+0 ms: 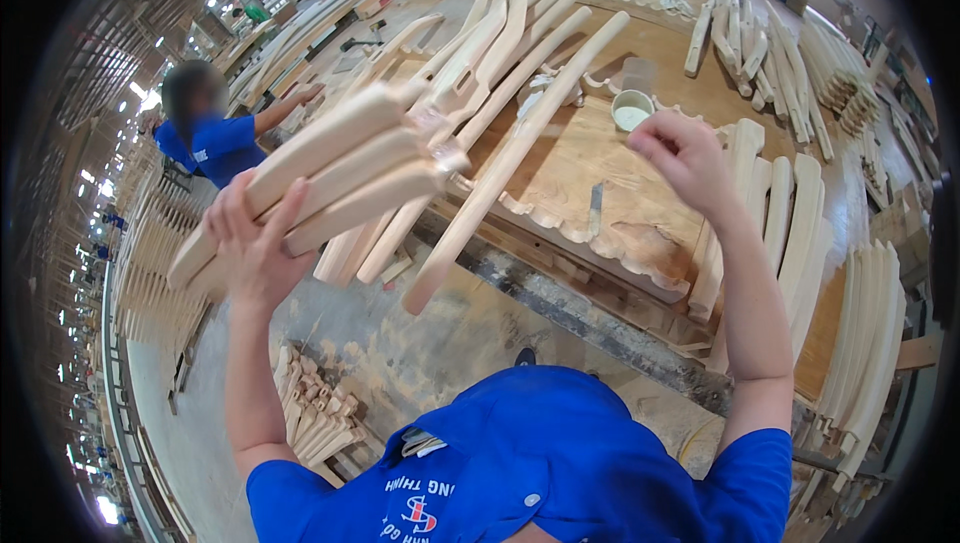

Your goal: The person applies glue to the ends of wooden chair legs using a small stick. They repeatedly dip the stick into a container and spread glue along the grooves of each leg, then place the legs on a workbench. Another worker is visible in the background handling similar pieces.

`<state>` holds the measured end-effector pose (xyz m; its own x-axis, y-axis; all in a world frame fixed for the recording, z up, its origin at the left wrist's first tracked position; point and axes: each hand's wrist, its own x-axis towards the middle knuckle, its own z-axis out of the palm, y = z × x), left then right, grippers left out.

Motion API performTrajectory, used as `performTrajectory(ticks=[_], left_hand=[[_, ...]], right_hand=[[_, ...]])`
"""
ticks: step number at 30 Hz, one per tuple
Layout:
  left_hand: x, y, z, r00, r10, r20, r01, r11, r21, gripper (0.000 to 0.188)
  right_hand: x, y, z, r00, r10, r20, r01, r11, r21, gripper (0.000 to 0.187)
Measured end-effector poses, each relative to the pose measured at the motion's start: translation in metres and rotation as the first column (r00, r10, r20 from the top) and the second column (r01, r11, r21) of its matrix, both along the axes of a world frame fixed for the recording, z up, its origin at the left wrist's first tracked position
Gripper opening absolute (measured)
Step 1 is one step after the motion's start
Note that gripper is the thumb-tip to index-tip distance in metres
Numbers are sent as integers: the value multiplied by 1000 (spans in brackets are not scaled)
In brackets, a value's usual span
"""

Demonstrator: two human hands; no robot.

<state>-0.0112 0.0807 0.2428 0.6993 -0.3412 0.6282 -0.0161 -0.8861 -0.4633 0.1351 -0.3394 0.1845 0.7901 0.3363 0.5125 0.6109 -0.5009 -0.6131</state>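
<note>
As left hand [256,243] clasps rounded, pale wooden bars [345,175] | right hand [688,163] curled in, contents unclear

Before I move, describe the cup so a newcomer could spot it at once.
On the wooden table, find the wavy-edged panel. Near its far edge, just beyond and left of the right hand, is the cup. Its round, open-topped, pale form sets it apart from the long wooden pieces nearby.
</note>
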Motion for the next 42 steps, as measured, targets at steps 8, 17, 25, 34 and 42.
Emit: performTrajectory(ticks=[8,17,25,34,42], left_hand=[[-32,96,-35,848,-16,529,503,340,-795,82],[-82,100,-31,656,395,643,755,-344,-558,71],[-85,127,-65,799,285,530,587,-566,-579,74],[-52,145,-33,879,-123,461,265,-678,-686,62],[-30,71,-39,950,-309,38,-145,-547,-824,81]], right_hand=[[80,-37,-10,845,-507,172,456,514,-727,15],[114,-18,-41,819,-558,132,432,449,-782,21],[109,-77,-107,811,-584,-43,548,783,-294,17],[110,-72,-123,718,-234,-656,391,915,101,13],[111,-77,-134,792,-385,-475,436,900,-3,16]])
